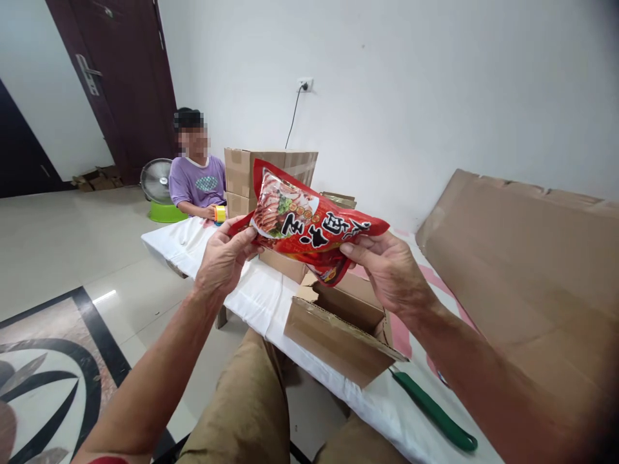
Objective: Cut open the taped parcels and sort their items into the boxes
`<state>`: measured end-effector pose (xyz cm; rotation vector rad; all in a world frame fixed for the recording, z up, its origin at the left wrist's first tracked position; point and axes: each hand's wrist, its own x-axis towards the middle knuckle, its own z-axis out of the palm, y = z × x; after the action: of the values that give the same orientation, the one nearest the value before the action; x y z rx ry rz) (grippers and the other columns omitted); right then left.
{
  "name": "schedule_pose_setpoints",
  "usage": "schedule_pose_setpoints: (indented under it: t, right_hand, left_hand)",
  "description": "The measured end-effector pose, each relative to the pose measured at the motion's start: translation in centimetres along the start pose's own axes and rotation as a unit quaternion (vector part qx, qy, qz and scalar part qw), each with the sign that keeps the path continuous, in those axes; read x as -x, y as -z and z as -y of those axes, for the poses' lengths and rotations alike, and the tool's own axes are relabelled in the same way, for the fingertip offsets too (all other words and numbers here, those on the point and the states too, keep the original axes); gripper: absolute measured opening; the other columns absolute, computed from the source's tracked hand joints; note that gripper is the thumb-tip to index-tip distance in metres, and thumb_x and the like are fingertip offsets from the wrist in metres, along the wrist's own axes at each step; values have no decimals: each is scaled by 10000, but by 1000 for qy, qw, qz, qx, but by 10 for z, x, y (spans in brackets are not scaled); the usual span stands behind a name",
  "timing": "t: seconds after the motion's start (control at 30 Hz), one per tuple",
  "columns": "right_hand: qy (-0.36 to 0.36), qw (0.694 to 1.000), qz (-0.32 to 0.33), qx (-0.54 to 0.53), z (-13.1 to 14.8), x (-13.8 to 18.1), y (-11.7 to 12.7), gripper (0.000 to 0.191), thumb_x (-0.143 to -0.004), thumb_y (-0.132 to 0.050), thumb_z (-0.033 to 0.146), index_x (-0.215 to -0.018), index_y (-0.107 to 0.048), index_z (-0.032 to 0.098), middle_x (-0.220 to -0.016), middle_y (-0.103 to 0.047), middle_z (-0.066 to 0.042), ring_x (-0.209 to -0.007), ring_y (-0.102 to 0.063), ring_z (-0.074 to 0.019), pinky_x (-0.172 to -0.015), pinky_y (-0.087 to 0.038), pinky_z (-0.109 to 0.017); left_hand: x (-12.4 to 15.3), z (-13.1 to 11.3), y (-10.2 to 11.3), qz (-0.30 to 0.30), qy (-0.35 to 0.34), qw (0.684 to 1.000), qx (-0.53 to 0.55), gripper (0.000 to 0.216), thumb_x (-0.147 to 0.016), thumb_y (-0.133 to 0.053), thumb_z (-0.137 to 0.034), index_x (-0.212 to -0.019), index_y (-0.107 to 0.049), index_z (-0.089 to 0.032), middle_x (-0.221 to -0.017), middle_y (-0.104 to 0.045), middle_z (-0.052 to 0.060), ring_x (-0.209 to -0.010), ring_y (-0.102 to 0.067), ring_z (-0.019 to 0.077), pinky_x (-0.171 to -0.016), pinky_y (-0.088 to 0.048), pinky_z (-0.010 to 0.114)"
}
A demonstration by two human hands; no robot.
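Observation:
A red plastic food packet (309, 225), printed with sliced meat and large black characters, is stretched between both hands above the table. My left hand (226, 252) pinches its left end, thumb on top. At the other end, my right hand (387, 264) grips the lower right edge, thumb on the printed face. Beneath the packet stands an open cardboard box (338, 341), its flaps up; what I see of the inside is brown cardboard, and part is hidden by the packet and right hand.
Taped cartons (236, 174) are stacked at the table's far end, beside a seated person (200, 180) holding something yellow. A green-handled tool (435, 409) lies right of the box on the white cloth (251, 303). A large cardboard sheet (522, 270) leans against the wall.

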<state>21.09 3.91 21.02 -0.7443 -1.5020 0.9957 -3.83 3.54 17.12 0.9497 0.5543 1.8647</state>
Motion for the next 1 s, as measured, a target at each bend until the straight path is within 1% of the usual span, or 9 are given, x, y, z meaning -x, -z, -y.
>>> schedule_pose_setpoints:
  t: [0.17, 0.3, 0.37, 0.47, 0.63, 0.73, 0.8, 0.9, 1.0]
  right_hand:
    - [17, 999, 4, 46, 11, -27, 2, 419, -648, -903, 391, -999, -715, 261, -931, -778, -7, -828, -696, -222, -723, -567, -382]
    - [15, 998, 30, 58, 0, -49, -11, 385, -632, -886, 385, -964, -754, 242, -824, -750, 2, -710, -632, -175, -592, -505, -310]
    - [-11, 997, 43, 71, -15, -61, -18, 361, -624, -864, 391, -924, -768, 213, -785, -731, 1, -653, -582, -146, -544, -460, -281]
    - [-70, 983, 76, 154, -44, -78, -28, 328, -658, -784, 389, -911, -751, 183, -731, -699, 3, -605, -533, -118, -502, -408, -248]
    - [-136, 938, 127, 292, -85, -99, -42, 210, -732, -663, 260, -921, -687, 170, -735, -728, -27, -624, -618, -134, -513, -441, -233]
    - [-153, 897, 164, 380, -104, -108, -44, 169, -769, -637, 220, -912, -714, 172, -801, -758, -29, -685, -664, -148, -588, -497, -247]
    - [-159, 854, 187, 459, -116, -114, -42, 141, -786, -633, 206, -866, -746, 176, -771, -743, -17, -707, -671, -162, -629, -501, -262]
    - [-161, 767, 208, 584, -132, -120, -38, 133, -781, -644, 158, -797, -774, 177, -760, -738, -47, -813, -707, -229, -696, -500, -304]
    - [-162, 679, 225, 680, -147, -123, -38, 147, -794, -650, 119, -821, -793, 148, -871, -773, -133, -951, -729, -311, -765, -518, -361]
  left_hand:
    - [-29, -11, 11, 37, 0, 998, -48, 408, -582, -987, -248, -876, -713, -174, -849, -740, 5, -705, -676, 127, -590, -537, 220]
    - [-47, -9, 40, 42, 35, 995, -79, 423, -560, -985, -212, -892, -735, -134, -839, -741, 29, -667, -671, 123, -532, -501, 203]
    - [-52, 0, 58, 25, 60, 994, -83, 434, -552, -978, -232, -895, -735, -125, -825, -743, 37, -654, -680, 131, -535, -522, 215]
    - [-56, 23, 86, -15, 95, 991, -90, 428, -532, -963, -262, -862, -723, -131, -786, -745, 26, -658, -698, 142, -606, -580, 255]
    - [-65, 68, 128, -45, 126, 985, -104, 425, -512, -935, -284, -823, -689, -130, -761, -741, 21, -675, -699, 140, -720, -607, 306]
    - [-71, 97, 148, -50, 153, 979, -125, 424, -517, -912, -318, -821, -682, -132, -769, -743, 28, -690, -696, 142, -759, -601, 323]
    - [-74, 120, 159, -51, 172, 973, -148, 418, -529, -894, -343, -823, -680, -137, -769, -745, 31, -681, -690, 146, -747, -590, 324]
    - [-82, 158, 167, -52, 193, 959, -199, 359, -555, -866, -330, -798, -677, -146, -714, -732, 16, -649, -668, 144, -706, -557, 296]
    - [-92, 196, 169, -44, 204, 943, -259, 230, -615, -809, -278, -763, -686, -151, -680, -726, 13, -665, -671, 159, -718, -541, 290]
